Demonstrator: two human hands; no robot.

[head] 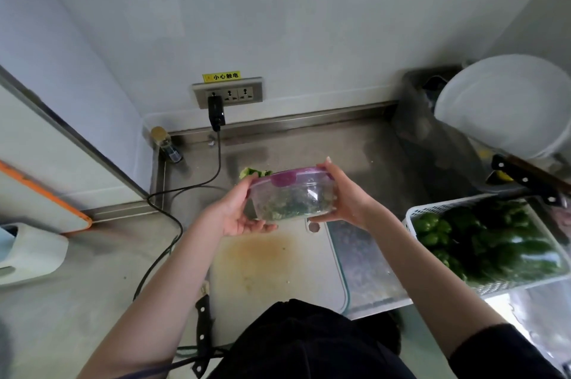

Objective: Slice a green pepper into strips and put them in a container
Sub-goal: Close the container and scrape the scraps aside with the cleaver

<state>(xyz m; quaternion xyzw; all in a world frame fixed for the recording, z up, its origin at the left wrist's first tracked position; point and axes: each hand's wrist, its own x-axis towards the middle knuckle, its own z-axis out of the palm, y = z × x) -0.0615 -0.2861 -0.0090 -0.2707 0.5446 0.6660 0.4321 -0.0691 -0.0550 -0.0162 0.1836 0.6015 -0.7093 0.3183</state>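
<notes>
On the steel counter [92, 270] that fills the lower view, a pale cutting board [278, 267] with a brownish stain lies in front of the person, its far end under the raised container. To the right, a white slatted basket [438, 212] holds whole green peppers [494, 239], and beyond it a round white lid or board [506, 103] leans at the wall. Above the cutting board, a clear round container [292, 196] with a purple-clipped lid is held off the counter between both hands, sliced green pepper strips [287, 207] showing through its wall. The left hand [238, 208] cups its left side, fingers curled beneath and thumb at the rim; the right hand [343, 193] clasps the right side the same way. Just behind the container, green pepper scraps [253, 172] lie on the counter. A black-handled knife [204, 329] rests beside the cutting board's left edge, near a black cable [191, 193] running up to a wall socket [228, 94].
</notes>
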